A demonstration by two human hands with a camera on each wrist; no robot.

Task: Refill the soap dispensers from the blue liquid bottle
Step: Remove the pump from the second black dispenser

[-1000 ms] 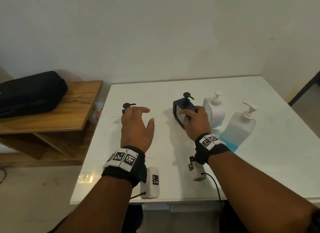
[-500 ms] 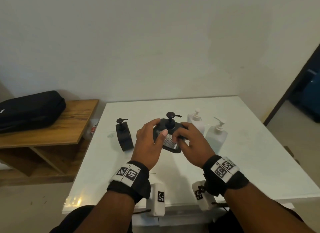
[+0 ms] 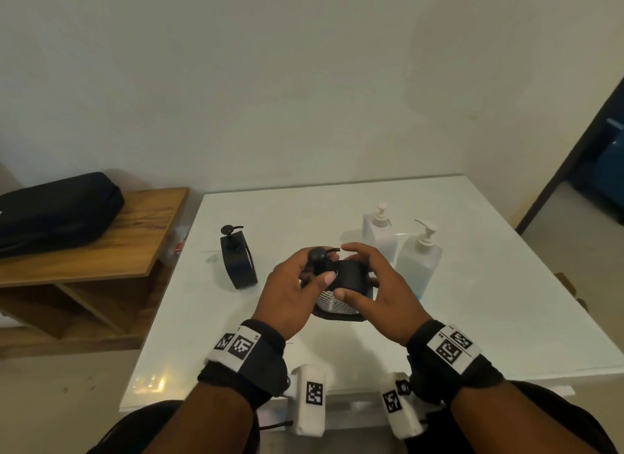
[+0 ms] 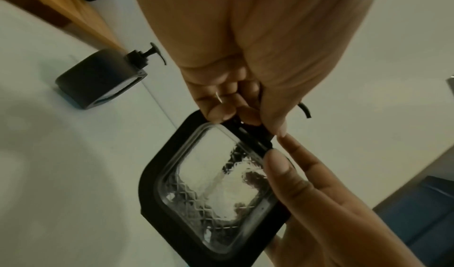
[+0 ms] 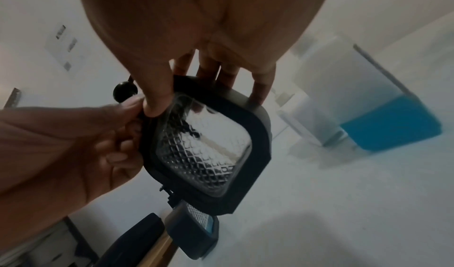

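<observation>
Both hands hold a black soap dispenser with a clear textured window, tilted above the white table. My left hand grips its pump head and neck. My right hand holds the body, thumb on the front edge and fingers over the back. A second black dispenser stands upright to the left. The clear pump bottle with blue liquid stands to the right, its blue level low. A white pump bottle stands just behind it.
A wooden shelf left of the table carries a black case. The wall runs along the table's far edge. A dark doorway opens at the right.
My left hand left the second dispenser and took hold of the pump of the one in my right hand. That dispenser came toward me and tilted.
</observation>
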